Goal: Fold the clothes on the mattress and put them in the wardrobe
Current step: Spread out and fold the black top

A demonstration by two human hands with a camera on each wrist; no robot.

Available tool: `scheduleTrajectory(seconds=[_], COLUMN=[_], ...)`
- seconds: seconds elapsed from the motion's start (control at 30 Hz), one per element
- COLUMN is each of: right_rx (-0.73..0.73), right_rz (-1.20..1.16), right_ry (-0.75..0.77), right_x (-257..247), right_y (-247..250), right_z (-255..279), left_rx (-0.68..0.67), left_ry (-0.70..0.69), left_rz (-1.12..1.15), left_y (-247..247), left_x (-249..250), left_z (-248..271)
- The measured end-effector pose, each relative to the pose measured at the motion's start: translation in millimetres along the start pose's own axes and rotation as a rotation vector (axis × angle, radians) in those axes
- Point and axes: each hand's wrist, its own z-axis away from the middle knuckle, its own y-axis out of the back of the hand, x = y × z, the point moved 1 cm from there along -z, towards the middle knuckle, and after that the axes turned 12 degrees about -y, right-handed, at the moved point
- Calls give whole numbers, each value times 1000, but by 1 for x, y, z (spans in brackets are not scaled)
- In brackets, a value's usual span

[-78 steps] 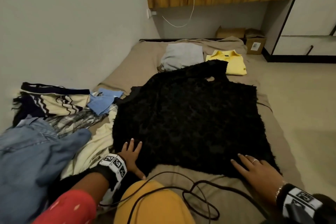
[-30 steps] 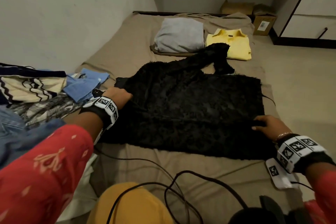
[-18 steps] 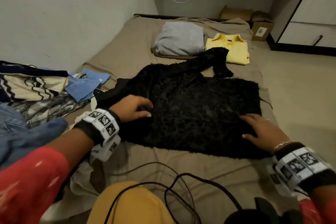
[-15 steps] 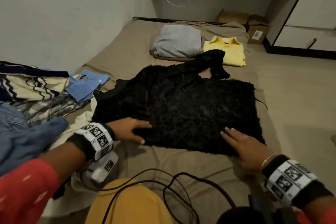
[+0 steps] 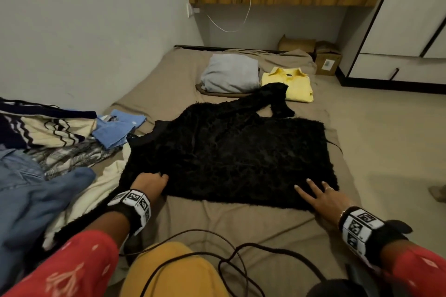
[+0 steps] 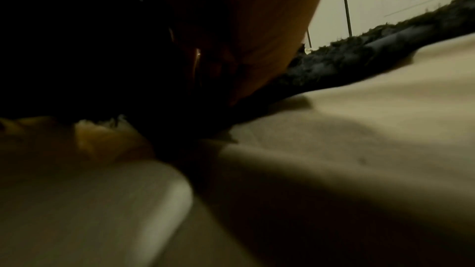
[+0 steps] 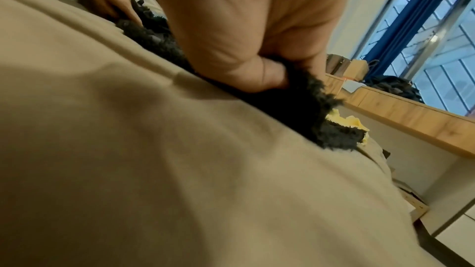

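Mattress (image 5: 241,224) first, since it carries everything we see: its tan sheet runs from our knees to the far wall. Spread across its middle lies the black fuzzy garment (image 5: 231,157), one sleeve trailing toward the far end; half a second ago its near-left part lay flat, and now that part is bunched up. At the left edge sits the unfolded heap of clothes (image 5: 43,152), jeans, plaid and a zigzag knit, unchanged. Near the far end rest the folded grey garment (image 5: 231,72) and, just beside it, the folded yellow shirt (image 5: 289,83), both where they were. Beyond the mattress's far right corner stands the white wardrobe (image 5: 410,19). Our left hand (image 5: 149,183) was lying flat at the near-left hem; now its fingers are curled into the fur, gripping a fold. Our right hand (image 5: 323,198) has slid right along the near hem to the near-right corner; from the head view its fingers lie straight and spread on top, while the right wrist view shows the thumb (image 7: 267,76) pinching the hem from below.
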Motion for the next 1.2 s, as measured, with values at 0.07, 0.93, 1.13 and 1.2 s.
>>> scheduleTrajectory(seconds=[0.07, 0.93, 1.13, 1.2], right_rx=[6, -181, -164, -55], right_rz=[18, -903, -1792, -1849], right_ry=[9, 754, 536, 347], right_x=[9, -119, -136, -119], right_y=[2, 178, 204, 200], right_z=[4, 52, 35, 23], left_rx=[-8, 570, 558, 599], left_ry=[-59, 375, -41, 72], left_rz=[-11, 1868, 2091, 1944], left_y=[10, 75, 106, 85], left_x=[-2, -50, -39, -45], left_z=[5, 105, 85, 80])
